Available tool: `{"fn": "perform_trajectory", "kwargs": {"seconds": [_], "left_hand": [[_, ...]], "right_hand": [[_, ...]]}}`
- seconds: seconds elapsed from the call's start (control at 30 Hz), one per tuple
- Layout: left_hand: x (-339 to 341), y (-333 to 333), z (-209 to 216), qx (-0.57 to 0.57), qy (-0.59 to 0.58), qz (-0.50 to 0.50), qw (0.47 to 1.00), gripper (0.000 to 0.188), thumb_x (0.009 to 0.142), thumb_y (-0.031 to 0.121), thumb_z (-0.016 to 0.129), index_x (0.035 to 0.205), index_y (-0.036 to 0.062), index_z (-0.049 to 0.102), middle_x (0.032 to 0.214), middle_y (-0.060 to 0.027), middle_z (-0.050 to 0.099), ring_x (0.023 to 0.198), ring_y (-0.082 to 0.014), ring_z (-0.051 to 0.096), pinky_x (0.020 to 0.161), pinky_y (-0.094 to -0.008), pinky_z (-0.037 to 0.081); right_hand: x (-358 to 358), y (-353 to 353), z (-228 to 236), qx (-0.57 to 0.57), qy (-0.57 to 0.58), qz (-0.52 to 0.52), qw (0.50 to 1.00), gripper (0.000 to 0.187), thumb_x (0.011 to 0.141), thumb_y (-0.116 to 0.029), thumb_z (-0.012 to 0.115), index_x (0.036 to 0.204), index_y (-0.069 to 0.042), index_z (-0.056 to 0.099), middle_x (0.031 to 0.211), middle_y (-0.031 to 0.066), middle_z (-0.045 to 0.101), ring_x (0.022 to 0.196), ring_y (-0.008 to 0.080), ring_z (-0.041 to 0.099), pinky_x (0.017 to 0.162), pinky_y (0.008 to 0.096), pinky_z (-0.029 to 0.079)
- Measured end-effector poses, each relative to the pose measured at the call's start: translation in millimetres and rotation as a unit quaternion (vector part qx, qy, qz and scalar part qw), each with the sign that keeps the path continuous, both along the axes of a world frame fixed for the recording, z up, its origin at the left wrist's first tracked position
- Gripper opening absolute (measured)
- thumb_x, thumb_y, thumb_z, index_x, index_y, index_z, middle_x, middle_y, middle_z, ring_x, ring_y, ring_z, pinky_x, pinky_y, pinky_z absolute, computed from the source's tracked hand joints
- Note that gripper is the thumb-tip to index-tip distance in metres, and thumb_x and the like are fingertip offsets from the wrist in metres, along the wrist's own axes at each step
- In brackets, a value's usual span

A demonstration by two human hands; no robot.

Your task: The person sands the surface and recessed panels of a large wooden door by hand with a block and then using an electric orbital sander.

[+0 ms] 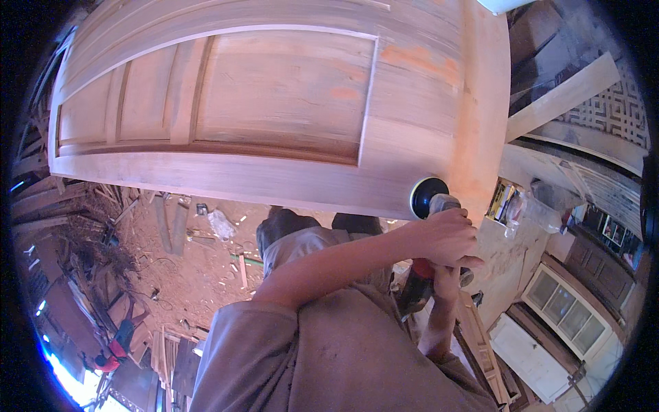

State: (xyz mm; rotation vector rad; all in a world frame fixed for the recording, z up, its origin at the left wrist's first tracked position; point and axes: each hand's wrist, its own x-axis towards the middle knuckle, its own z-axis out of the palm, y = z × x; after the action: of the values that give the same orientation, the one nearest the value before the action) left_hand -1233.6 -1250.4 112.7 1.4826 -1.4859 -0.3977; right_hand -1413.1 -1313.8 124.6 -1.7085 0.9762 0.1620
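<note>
A pale wooden panel door (pixel 274 177) lies across the upper part of the view, its recessed panels bounded by raised moulding. On its near right corner rests the round black pad of a handheld disc sander (pixel 430 195), which has a light rim. My left hand (pixel 449 237) reaches across my body and closes over the sander's head, just behind the pad. Below it, my right hand (pixel 446 276) is wrapped around the tool by its red and dark body, with its fingers partly hidden. Orange-brown patches mark the wood near the right end.
Wood scraps and shavings litter the dirt floor (pixel 192 275) at left, with a clear plastic bag (pixel 220 224). Another person in red and green (pixel 118 347) is at the lower left. A glazed window frame (pixel 567 310), a white panel (pixel 529 357) and planks (pixel 563 96) stand at right.
</note>
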Motion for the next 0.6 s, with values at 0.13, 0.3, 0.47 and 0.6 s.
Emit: {"fn": "perform_trajectory", "kwargs": {"seconds": [0.13, 0.3, 0.47, 0.6], "left_hand": [[12, 24, 0, 0.027, 0.02, 0.018, 0.999, 0.071, 0.093, 0.062, 0.053, 0.064, -0.0002, 0.07, 0.065, -0.02, 0.065, 0.067, -0.0407, 0.066, 0.076, -0.0479, 0.052], [28, 72, -3, 0.026, 0.028, 0.036, 0.999, 0.072, 0.093, 0.063, 0.052, 0.062, 0.0002, 0.07, 0.066, -0.0209, 0.065, 0.068, -0.0416, 0.066, 0.072, -0.0488, 0.053], [49, 135, -2, 0.038, 0.0, 0.064, 0.997, 0.072, 0.093, 0.063, 0.051, 0.064, 0.0, 0.07, 0.068, -0.0202, 0.066, 0.069, -0.0404, 0.067, 0.072, -0.0498, 0.053], [69, 192, -1, 0.032, 0.008, 0.091, 0.995, 0.072, 0.094, 0.063, 0.051, 0.065, 0.0002, 0.07, 0.068, -0.0195, 0.067, 0.07, -0.04, 0.068, 0.072, -0.0495, 0.053]], "right_hand": [[15, 20, 5, 0.045, 0.02, -0.027, 0.998, 0.049, 0.091, -0.014, 0.071, 0.133, 0.003, 0.053, 0.126, 0.0122, 0.062, 0.113, 0.0233, 0.06, 0.098, 0.0383, 0.048], [21, 53, -13, 0.037, -0.015, 0.01, 0.999, 0.04, 0.093, -0.015, 0.071, 0.127, 0.004, 0.059, 0.12, 0.0129, 0.066, 0.109, 0.023, 0.063, 0.094, 0.0382, 0.051], [55, 110, -11, 0.066, -0.015, 0.02, 0.998, 0.041, 0.09, -0.014, 0.066, 0.126, 0.002, 0.055, 0.111, 0.0127, 0.066, 0.095, 0.0243, 0.067, 0.083, 0.0382, 0.055], [99, 173, 12, 0.092, -0.015, 0.045, 0.995, 0.041, 0.091, -0.016, 0.066, 0.125, 0.004, 0.055, 0.106, 0.0134, 0.067, 0.093, 0.0238, 0.068, 0.084, 0.0383, 0.055]]}}
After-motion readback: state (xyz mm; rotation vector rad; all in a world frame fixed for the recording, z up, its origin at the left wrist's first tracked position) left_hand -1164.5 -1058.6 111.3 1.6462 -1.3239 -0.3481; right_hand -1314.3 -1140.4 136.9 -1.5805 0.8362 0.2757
